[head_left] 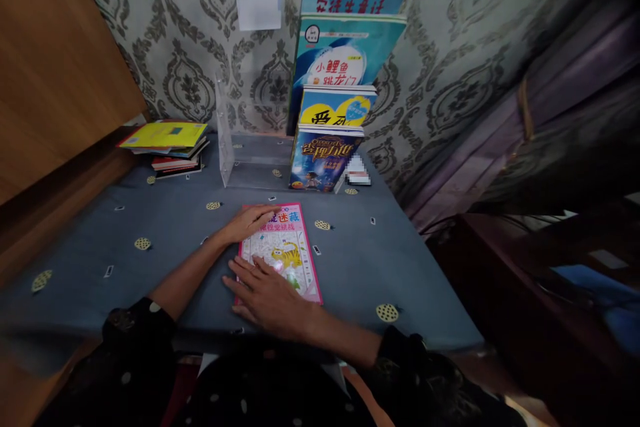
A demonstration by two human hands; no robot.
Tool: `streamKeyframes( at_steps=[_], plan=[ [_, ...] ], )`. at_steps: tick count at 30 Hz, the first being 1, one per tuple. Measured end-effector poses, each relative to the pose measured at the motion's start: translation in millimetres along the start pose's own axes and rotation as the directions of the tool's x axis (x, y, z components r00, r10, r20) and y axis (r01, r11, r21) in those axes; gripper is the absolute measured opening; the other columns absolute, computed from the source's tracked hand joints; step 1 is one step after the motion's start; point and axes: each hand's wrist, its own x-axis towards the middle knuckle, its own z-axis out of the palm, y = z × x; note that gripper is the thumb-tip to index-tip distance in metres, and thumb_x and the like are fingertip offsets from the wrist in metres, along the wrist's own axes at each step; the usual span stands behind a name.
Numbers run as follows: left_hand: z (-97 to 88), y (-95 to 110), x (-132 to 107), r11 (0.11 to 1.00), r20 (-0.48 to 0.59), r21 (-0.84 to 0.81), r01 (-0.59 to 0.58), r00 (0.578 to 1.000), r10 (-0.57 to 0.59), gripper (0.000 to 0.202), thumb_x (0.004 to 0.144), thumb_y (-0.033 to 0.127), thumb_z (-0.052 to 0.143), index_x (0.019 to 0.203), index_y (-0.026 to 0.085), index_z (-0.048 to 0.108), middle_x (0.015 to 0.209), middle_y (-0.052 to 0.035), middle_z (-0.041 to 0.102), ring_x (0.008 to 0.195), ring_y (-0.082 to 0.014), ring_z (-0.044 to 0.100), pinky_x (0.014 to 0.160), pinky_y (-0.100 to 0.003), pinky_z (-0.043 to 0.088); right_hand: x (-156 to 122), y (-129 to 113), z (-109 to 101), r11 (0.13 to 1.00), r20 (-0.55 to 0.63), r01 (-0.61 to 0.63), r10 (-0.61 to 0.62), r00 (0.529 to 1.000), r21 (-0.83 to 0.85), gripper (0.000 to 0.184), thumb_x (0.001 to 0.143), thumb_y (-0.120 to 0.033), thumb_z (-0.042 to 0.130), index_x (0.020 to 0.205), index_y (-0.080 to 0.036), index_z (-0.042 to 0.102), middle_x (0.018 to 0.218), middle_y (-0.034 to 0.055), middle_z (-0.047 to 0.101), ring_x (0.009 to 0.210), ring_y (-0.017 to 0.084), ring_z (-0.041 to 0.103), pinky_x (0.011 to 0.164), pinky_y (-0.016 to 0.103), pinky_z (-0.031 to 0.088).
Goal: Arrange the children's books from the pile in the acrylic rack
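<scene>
A pink children's book (287, 250) with a tiger on its cover lies flat on the blue-grey tablecloth (165, 227). My left hand (249, 220) rests on the book's top left corner, fingers stretched out flat. My right hand (267, 297) lies palm down over the book's lower left part, fingers spread and pointing left. Neither hand grips anything.
A clear acrylic stand (235, 147) at the back holds a stepped row of upright books (325, 153) against the patterned wall. A stack of books (170, 147) with a yellow one on top lies at the back left. A wooden panel (55, 73) stands at the left; dark furniture (550, 260) at the right.
</scene>
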Motion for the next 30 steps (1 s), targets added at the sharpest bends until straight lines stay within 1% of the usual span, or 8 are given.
streamKeyframes(
  at_steps=[4,7,10,14,18,21,26,30],
  plan=[
    [0.5,-1,0,1.0,0.005,0.016,0.004,1.0,-0.004,0.052,0.1,0.049,0.032,0.127,0.016,0.063,0.13,-0.009,0.065,0.123,-0.0234,0.058,0.108,-0.038,0.041,-11,-2,-4,0.999,-0.008,-0.036,0.037,0.999,0.009,0.052,0.1,-0.043,0.045,0.143,-0.012,0.046,0.152,0.0165,0.041,0.145,0.026,0.032,0.121,0.046,0.024],
    [1.4,-3,0,1.0,0.007,0.012,-0.006,1.0,0.006,0.053,0.1,0.049,0.032,0.127,0.015,0.063,0.13,-0.0105,0.065,0.123,-0.0245,0.058,0.108,-0.04,0.04,-23,-1,-7,0.995,0.001,-0.098,0.098,0.995,0.006,0.055,0.1,-0.045,0.044,0.144,-0.011,0.044,0.152,0.0175,0.04,0.146,0.028,0.029,0.121,0.05,0.023],
    [3.0,-6,-1,1.0,0.008,0.003,0.005,1.0,-0.005,0.053,0.1,0.049,0.032,0.129,0.016,0.062,0.133,-0.0092,0.064,0.124,-0.0241,0.057,0.108,-0.04,0.04,-35,1,-7,0.989,-0.005,-0.144,0.144,0.99,0.019,0.058,0.099,-0.044,0.046,0.146,-0.012,0.041,0.153,0.0167,0.039,0.146,0.029,0.028,0.121,0.052,0.023],
    [4.2,-8,-1,1.0,0.014,0.011,0.02,1.0,-0.02,0.051,0.1,0.049,0.032,0.129,0.021,0.062,0.134,-0.0066,0.063,0.126,-0.0232,0.056,0.109,-0.039,0.039,-48,5,-6,0.981,-0.033,-0.193,0.194,0.98,0.029,0.06,0.098,-0.042,0.05,0.15,-0.017,0.036,0.154,0.0127,0.038,0.146,0.03,0.028,0.121,0.053,0.024],
    [3.0,-7,-1,1.0,0.023,0.022,0.012,1.0,-0.013,0.053,0.099,0.05,0.033,0.13,0.019,0.062,0.134,-0.0082,0.063,0.127,-0.0234,0.055,0.11,-0.04,0.039,-54,9,-6,0.976,-0.044,-0.216,0.217,0.975,0.024,0.059,0.098,-0.041,0.05,0.149,-0.015,0.037,0.153,0.0128,0.041,0.146,0.03,0.028,0.121,0.054,0.024],
    [2.0,-5,-2,1.0,0.037,0.027,0.014,0.999,-0.015,0.052,0.099,0.05,0.032,0.131,0.02,0.06,0.136,-0.0077,0.061,0.128,-0.0228,0.054,0.111,-0.04,0.038,-59,15,-7,0.966,-0.037,-0.257,0.257,0.966,0.015,0.058,0.098,-0.042,0.049,0.148,-0.014,0.038,0.154,0.0142,0.038,0.147,0.03,0.026,0.12,0.056,0.024],
    [2.1,-4,-3,0.999,0.033,0.045,0.022,0.999,-0.023,0.052,0.099,0.051,0.033,0.131,0.02,0.06,0.137,-0.0079,0.061,0.128,-0.0238,0.054,0.111,-0.041,0.038,-68,24,-6,0.942,-0.059,-0.335,0.336,0.94,0.033,0.059,0.098,-0.036,0.05,0.151,-0.016,0.033,0.155,0.0135,0.037,0.147,0.029,0.025,0.119,0.058,0.025],
    [2.2,-3,-2,1.0,0.018,0.025,0.002,1.0,-0.003,0.05,0.099,0.05,0.035,0.13,0.02,0.062,0.134,-0.0076,0.063,0.125,-0.0239,0.057,0.108,-0.04,0.041,-69,24,-3,0.928,-0.085,-0.368,0.371,0.925,0.049,0.059,0.098,-0.033,0.049,0.152,-0.017,0.031,0.155,0.0146,0.036,0.147,0.029,0.026,0.118,0.06,0.026]
  ],
)
